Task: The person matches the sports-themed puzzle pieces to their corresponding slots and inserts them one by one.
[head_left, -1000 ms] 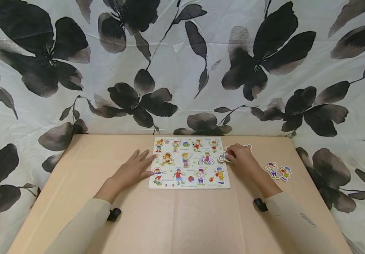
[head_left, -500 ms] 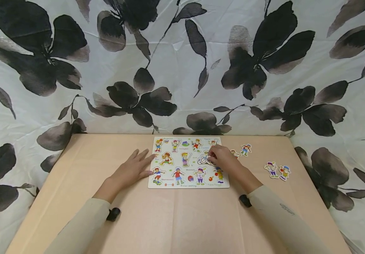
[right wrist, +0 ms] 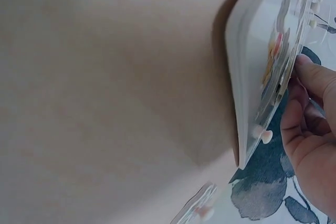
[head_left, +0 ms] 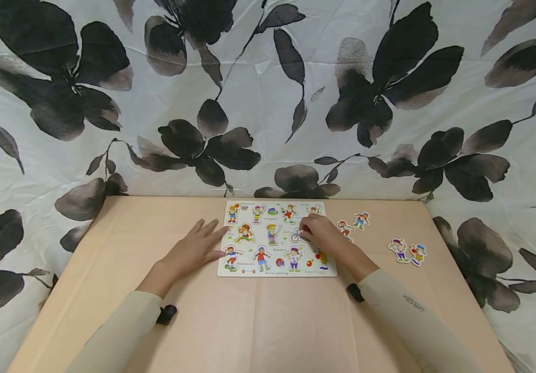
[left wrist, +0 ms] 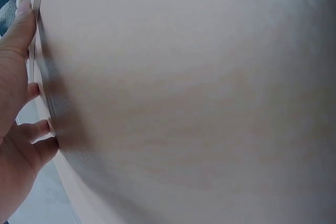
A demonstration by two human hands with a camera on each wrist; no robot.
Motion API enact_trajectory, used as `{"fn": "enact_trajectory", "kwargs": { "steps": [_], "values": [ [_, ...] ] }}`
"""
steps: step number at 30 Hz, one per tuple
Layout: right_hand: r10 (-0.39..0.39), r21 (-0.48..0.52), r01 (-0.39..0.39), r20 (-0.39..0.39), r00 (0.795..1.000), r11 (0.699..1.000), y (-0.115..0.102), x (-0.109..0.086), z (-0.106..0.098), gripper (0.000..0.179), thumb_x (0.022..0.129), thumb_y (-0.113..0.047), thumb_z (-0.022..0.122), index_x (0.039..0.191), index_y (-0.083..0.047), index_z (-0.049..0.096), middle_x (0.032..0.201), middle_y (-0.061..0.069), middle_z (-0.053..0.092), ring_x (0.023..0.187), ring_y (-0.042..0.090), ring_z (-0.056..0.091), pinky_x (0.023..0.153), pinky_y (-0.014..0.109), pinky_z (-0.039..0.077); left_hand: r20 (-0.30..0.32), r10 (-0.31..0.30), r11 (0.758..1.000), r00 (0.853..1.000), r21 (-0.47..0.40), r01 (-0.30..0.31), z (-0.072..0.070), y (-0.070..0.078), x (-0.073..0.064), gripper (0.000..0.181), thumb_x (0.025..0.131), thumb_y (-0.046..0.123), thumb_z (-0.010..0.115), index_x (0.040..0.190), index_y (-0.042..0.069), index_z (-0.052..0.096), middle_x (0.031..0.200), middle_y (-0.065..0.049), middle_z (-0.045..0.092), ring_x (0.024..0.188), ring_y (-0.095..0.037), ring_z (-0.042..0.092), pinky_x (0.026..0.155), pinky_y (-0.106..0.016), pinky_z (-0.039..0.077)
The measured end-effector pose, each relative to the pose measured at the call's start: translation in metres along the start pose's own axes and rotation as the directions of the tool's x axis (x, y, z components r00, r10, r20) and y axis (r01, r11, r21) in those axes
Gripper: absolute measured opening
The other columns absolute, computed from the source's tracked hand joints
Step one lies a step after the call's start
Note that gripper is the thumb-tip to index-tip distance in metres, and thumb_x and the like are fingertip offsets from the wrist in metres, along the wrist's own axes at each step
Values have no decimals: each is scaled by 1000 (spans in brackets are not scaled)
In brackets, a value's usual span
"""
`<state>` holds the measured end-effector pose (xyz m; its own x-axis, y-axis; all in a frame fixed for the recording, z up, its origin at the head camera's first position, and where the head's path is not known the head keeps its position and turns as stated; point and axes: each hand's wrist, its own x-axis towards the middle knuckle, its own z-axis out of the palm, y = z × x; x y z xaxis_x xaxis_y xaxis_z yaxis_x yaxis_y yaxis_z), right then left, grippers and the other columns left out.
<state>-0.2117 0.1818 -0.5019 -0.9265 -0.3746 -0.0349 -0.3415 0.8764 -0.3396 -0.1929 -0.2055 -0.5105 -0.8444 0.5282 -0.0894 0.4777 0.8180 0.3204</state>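
Observation:
A white puzzle board (head_left: 324,273) printed with small sporting figures lies near the table's far edge. My right hand (head_left: 321,232) bends over its right part and pinches a bicycle-rider puzzle piece (head_left: 295,236) between thumb and fingers, right over the board's bicycle picture. Most of this piece is hidden under the hand. In the right wrist view, thumb and curled fingertips (right wrist: 303,60) meet at the board's surface, near a small peg knob (right wrist: 266,137). My left hand (head_left: 196,246) lies with fingers spread, its fingertips touching the board's left edge.
Right of the board lie two loose figure pieces, one in blue (head_left: 361,220) and one partly covered by my hand (head_left: 344,228). Farther right sit a purple-clad piece (head_left: 399,249) and a blue-capped piece (head_left: 419,254). A floral cloth (head_left: 258,103) hangs behind the table (head_left: 272,326).
My right hand has carried the bicycle-rider piece leftward from beside the board onto it, uncovering the loose pieces at the right. The left hand has stayed in place.

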Motion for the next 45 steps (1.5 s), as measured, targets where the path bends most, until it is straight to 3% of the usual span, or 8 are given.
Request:
{"fn": "enact_trajectory", "kwargs": {
  "steps": [11, 19, 25, 33, 40, 45],
  "values": [
    [5, 20, -5, 2, 1000, 1000, -3, 1, 3, 12, 97, -19, 75, 95, -10, 67, 85, 2, 56, 78, 16, 51, 69, 28, 45, 11, -11, 1000, 1000, 0, 11, 1, -2, 1, 73, 99, 57, 61, 162, 27, 37, 170, -15, 28, 154, -53, 19, 102, -75, 44],
    [43, 58, -42, -13, 999, 997, 3, -7, 0, 18, 97, -23, 75, 107, -9, 70, 93, 2, 62, 83, 18, 54, 74, 30, 49, 28, -11, 1000, 1000, 7, 10, -3, 0, 0, 72, 100, 56, 59, 162, 26, 37, 170, -15, 28, 155, -53, 19, 104, -74, 44],
    [49, 124, -40, -66, 997, 991, 20, -22, -12, 20, 97, -17, 73, 113, -5, 71, 99, 5, 63, 86, 18, 57, 77, 33, 52, 18, 4, 1000, 1000, 20, -4, -3, -1, 0, 71, 101, 52, 60, 162, 25, 37, 169, -16, 30, 154, -53, 21, 105, -73, 44],
    [119, 149, -98, -138, 983, 984, 56, -45, -19, 17, 98, -15, 71, 112, -4, 72, 105, 9, 62, 90, 22, 57, 80, 38, 52, 5, 24, 999, 1000, 37, -25, -3, -2, -2, 69, 102, 51, 60, 162, 24, 37, 168, -16, 31, 153, -54, 22, 107, -72, 43],
    [134, 87, -121, -166, 977, 989, 86, -56, -20, 18, 95, -14, 75, 109, -2, 72, 98, 13, 61, 84, 25, 58, 76, 42, 53, 4, 34, 999, 999, 38, -35, -3, -2, -2, 69, 103, 49, 60, 162, 24, 36, 168, -17, 30, 152, -55, 23, 105, -73, 44],
    [132, 68, -123, -157, 979, 990, 96, -57, -21, 20, 94, -14, 76, 107, 0, 71, 96, 15, 63, 84, 25, 59, 74, 42, 53, 10, 29, 999, 1000, 38, -30, -4, -1, -2, 68, 103, 48, 60, 162, 24, 36, 169, -16, 30, 153, -54, 23, 103, -73, 45]
  ]
}}
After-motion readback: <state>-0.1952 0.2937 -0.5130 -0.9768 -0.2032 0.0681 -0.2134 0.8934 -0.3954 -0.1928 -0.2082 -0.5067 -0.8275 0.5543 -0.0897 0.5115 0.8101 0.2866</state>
